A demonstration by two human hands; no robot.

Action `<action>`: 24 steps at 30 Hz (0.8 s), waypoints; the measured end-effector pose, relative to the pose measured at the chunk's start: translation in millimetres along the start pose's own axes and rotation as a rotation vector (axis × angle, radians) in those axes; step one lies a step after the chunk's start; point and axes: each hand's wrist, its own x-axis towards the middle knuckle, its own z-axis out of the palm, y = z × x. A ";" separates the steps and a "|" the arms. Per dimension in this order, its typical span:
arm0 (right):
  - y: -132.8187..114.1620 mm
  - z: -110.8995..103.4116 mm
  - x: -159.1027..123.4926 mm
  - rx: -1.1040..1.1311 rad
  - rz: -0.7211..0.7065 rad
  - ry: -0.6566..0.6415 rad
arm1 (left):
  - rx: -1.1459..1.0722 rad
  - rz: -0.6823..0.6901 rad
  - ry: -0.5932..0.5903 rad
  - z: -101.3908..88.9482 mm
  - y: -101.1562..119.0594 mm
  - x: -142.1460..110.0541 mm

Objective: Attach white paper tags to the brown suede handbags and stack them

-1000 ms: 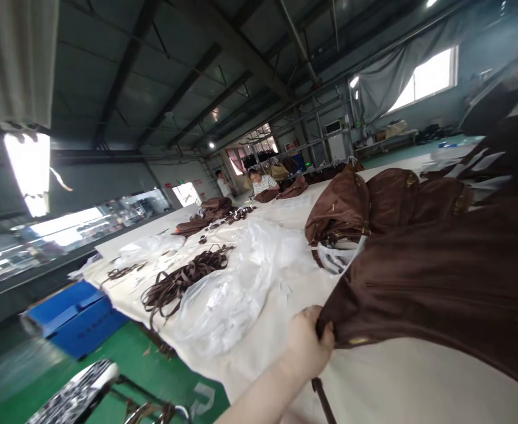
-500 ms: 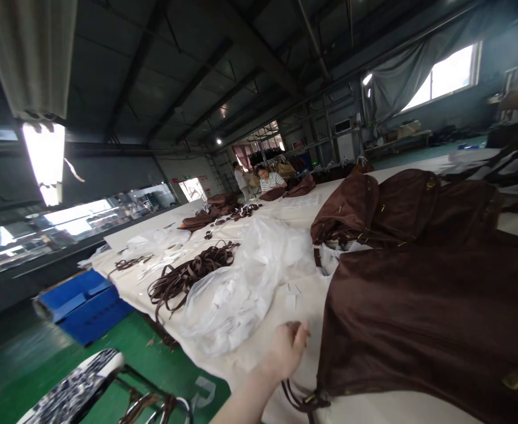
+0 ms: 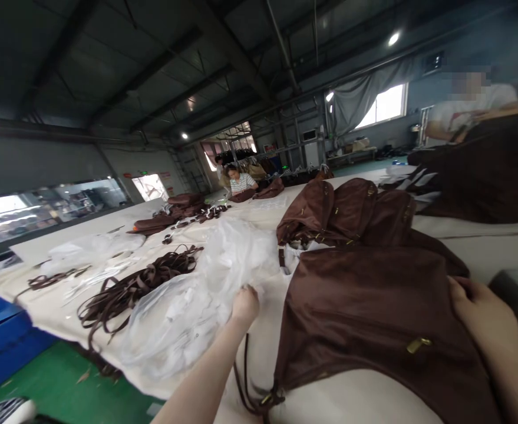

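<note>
Brown bag [image 3: 360, 306]: right hand [image 3: 484, 312] grasping side edge
Left hand [image 3: 245, 304]: curled closed, contents unclear
Clear plastic [image 3: 183, 324]: beside left hand
Stacked bags [image 3: 351, 212]: crowding far edge

Two hands [image 3: 245, 304] [image 3: 484, 315], one blue box [image 3: 9, 356]

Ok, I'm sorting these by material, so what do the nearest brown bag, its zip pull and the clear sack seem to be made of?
Bag: leather or a lookalike, going by its smooth folds and soft sheen.
Zip pull: metal with a polished brass look, judging by its glint; plating is possible.
Sack: thin, glossy plastic film, see-through and crinkled.
</note>
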 end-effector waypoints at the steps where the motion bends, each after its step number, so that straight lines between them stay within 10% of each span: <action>1: -3.5 -2.0 -3.6 -0.022 -0.044 0.027 | -0.047 0.047 0.029 -6.0 13.4 -8.0; 3: -11.8 -8.0 -16.6 -0.056 -0.178 0.134 | -0.313 0.214 0.072 -17.9 49.3 -32.2; 7: -32.6 -18.8 -46.3 0.012 -0.435 0.351 | -0.923 0.589 -0.239 -32.2 140.0 -91.5; 11: -41.7 -17.3 -57.3 0.124 -0.551 0.228 | -1.148 0.709 -0.526 -7.5 201.4 -118.3; 17: -42.7 0.5 -69.9 0.202 -0.493 0.041 | -1.125 0.588 -0.665 58.4 176.7 -99.7; 24: -71.1 54.3 -61.9 -0.036 -0.736 -0.065 | -0.978 0.666 -0.520 61.6 139.6 -67.1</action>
